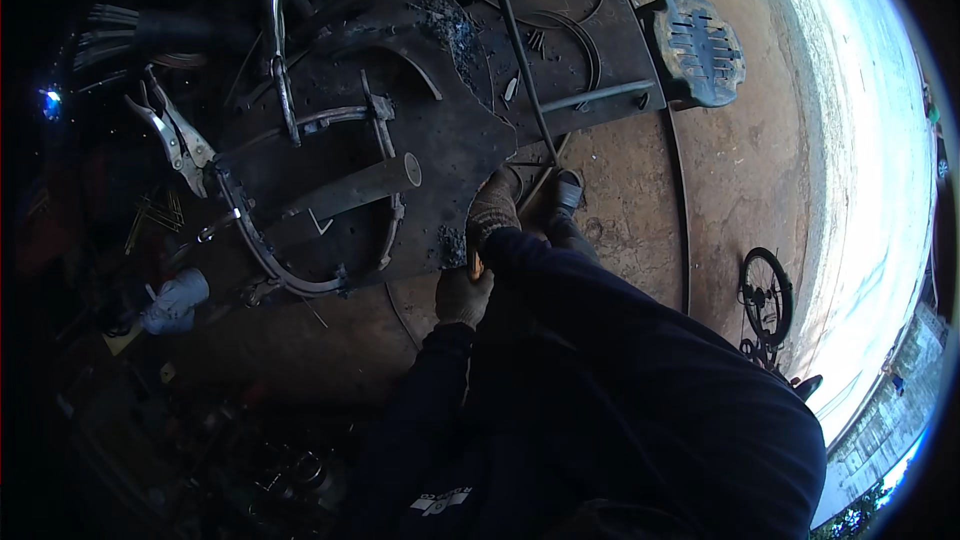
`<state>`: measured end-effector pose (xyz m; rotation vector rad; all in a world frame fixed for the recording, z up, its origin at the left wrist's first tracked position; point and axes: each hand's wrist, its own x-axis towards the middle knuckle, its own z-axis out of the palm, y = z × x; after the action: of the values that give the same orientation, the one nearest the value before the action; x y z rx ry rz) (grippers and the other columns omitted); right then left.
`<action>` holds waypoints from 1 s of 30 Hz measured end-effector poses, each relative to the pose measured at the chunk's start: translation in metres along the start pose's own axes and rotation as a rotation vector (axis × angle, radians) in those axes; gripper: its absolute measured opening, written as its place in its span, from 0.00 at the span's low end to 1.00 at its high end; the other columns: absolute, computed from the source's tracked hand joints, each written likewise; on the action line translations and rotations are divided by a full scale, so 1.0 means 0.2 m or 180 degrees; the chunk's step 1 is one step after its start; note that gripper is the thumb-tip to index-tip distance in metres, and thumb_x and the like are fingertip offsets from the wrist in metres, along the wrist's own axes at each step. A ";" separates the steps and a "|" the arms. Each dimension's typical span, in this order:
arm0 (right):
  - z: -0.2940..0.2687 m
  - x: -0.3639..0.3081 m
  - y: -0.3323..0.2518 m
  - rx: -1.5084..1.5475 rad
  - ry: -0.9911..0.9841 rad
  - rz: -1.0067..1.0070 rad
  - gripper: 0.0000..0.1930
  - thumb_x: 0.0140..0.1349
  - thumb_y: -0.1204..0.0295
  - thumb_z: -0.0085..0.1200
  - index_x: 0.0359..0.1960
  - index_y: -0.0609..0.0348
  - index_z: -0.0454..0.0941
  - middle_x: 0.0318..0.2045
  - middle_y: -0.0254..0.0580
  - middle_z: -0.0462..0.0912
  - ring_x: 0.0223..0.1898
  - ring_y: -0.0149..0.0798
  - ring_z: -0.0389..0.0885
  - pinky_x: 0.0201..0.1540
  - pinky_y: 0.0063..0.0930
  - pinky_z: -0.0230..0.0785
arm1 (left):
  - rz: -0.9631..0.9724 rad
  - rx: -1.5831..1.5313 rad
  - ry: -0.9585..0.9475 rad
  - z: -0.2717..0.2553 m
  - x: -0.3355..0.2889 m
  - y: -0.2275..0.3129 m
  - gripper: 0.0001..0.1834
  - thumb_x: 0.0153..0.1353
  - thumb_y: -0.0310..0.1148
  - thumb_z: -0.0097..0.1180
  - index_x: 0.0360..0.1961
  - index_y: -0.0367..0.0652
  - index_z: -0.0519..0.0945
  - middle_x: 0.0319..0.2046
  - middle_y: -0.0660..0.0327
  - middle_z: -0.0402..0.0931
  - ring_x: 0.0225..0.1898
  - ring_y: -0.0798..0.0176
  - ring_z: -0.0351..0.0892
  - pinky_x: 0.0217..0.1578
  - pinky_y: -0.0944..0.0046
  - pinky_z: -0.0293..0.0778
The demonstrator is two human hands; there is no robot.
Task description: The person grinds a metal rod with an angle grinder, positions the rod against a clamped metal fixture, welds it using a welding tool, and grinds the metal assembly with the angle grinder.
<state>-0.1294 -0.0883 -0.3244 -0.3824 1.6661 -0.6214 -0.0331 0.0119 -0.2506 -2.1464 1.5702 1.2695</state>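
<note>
Gripping a small orange-tipped tool [475,265], your gloved left hand [463,295] sits at six o'clock of the steel table [440,150]; the tool's axis points toward twelve. Your gloved right hand [493,210] rests curled on the edge, its grip unclear, and the tool is mostly hidden.

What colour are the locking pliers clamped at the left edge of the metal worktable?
Silvery bare metal; the locking pliers show best in the head view.

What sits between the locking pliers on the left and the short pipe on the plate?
In the head view, between the locking pliers and the pipe lies a curved metal strip over dark plate.
</note>
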 end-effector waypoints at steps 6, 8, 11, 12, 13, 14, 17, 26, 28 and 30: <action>0.16 0.18 -0.22 -0.0824 0.0282 -0.0517 0.39 0.57 0.55 0.67 0.67 0.56 0.63 0.49 0.53 0.81 0.50 0.53 0.82 0.52 0.48 0.75 | 0.0593 -0.0609 0.0892 0.20 0.43 -0.25 0.26 0.59 0.44 0.64 0.54 0.41 0.76 0.45 0.52 0.82 0.51 0.47 0.83 0.51 0.50 0.77; 0.04 0.35 -0.21 -0.1121 0.0548 -0.0585 0.39 0.57 0.55 0.66 0.66 0.55 0.63 0.48 0.55 0.81 0.49 0.55 0.82 0.52 0.49 0.75 | 0.0827 -0.1066 0.0408 0.08 0.37 0.01 0.33 0.60 0.48 0.66 0.61 0.41 0.73 0.49 0.54 0.80 0.54 0.51 0.81 0.54 0.52 0.75; 0.03 0.43 -0.30 -0.1427 0.0582 -0.0749 0.38 0.57 0.54 0.66 0.66 0.54 0.64 0.48 0.57 0.81 0.49 0.57 0.82 0.51 0.51 0.75 | 0.1309 -0.0337 0.0951 0.06 0.32 -0.16 0.38 0.62 0.53 0.65 0.66 0.42 0.69 0.54 0.53 0.79 0.56 0.50 0.79 0.56 0.51 0.74; 0.01 0.47 -0.32 -0.1524 0.0589 -0.0776 0.38 0.57 0.54 0.65 0.66 0.54 0.64 0.48 0.57 0.82 0.49 0.58 0.82 0.51 0.52 0.75 | 0.0551 0.0463 0.0636 0.05 0.24 -0.18 0.38 0.63 0.58 0.62 0.64 0.42 0.72 0.56 0.54 0.80 0.54 0.50 0.80 0.55 0.52 0.74; -0.02 0.51 -0.33 -0.1618 0.0584 -0.0792 0.37 0.57 0.54 0.65 0.66 0.54 0.64 0.48 0.58 0.82 0.49 0.59 0.82 0.51 0.52 0.75 | 0.0550 0.0476 0.0618 0.06 0.19 -0.23 0.38 0.63 0.58 0.62 0.64 0.42 0.72 0.56 0.54 0.80 0.54 0.50 0.80 0.55 0.52 0.74; -0.02 0.53 -0.38 -0.1680 0.0540 -0.0838 0.37 0.57 0.54 0.65 0.66 0.54 0.64 0.48 0.58 0.82 0.49 0.60 0.82 0.51 0.53 0.75 | 0.0237 0.0353 0.0510 0.04 0.15 -0.33 0.37 0.63 0.59 0.61 0.63 0.42 0.73 0.54 0.54 0.81 0.53 0.51 0.81 0.55 0.53 0.74; -0.08 0.61 -0.45 -0.1858 0.0447 -0.0894 0.36 0.58 0.53 0.64 0.65 0.53 0.65 0.48 0.60 0.82 0.49 0.62 0.83 0.51 0.54 0.75 | -0.0308 0.0262 -0.0030 -0.05 0.05 -0.45 0.35 0.62 0.59 0.60 0.60 0.41 0.77 0.49 0.53 0.83 0.51 0.51 0.82 0.54 0.53 0.75; -0.19 0.67 -0.58 -0.2152 0.0414 -0.1138 0.36 0.58 0.53 0.62 0.65 0.53 0.65 0.47 0.63 0.83 0.50 0.65 0.83 0.51 0.57 0.75 | -0.0398 0.0036 -0.0103 -0.12 -0.19 -0.52 0.26 0.63 0.50 0.57 0.54 0.40 0.80 0.44 0.52 0.82 0.48 0.46 0.81 0.52 0.49 0.76; -0.18 0.65 -0.59 -0.2241 0.0472 -0.1221 0.36 0.59 0.53 0.62 0.66 0.54 0.65 0.47 0.63 0.83 0.50 0.65 0.83 0.51 0.56 0.75 | -0.0409 -0.0004 -0.0097 -0.12 -0.19 -0.52 0.25 0.63 0.48 0.57 0.53 0.41 0.80 0.44 0.50 0.82 0.49 0.45 0.81 0.52 0.49 0.76; -0.15 0.61 -0.60 -0.2321 0.0497 -0.1322 0.36 0.59 0.53 0.62 0.66 0.55 0.65 0.47 0.62 0.83 0.50 0.65 0.83 0.51 0.56 0.75 | -0.0243 0.0235 -0.0205 -0.12 -0.19 -0.53 0.22 0.64 0.43 0.55 0.55 0.42 0.79 0.47 0.48 0.81 0.50 0.44 0.80 0.52 0.49 0.76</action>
<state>-0.1936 -0.2491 -0.3473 -1.2531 1.9467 -0.3201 0.0666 0.0678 -0.2425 -2.0786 1.4716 1.2247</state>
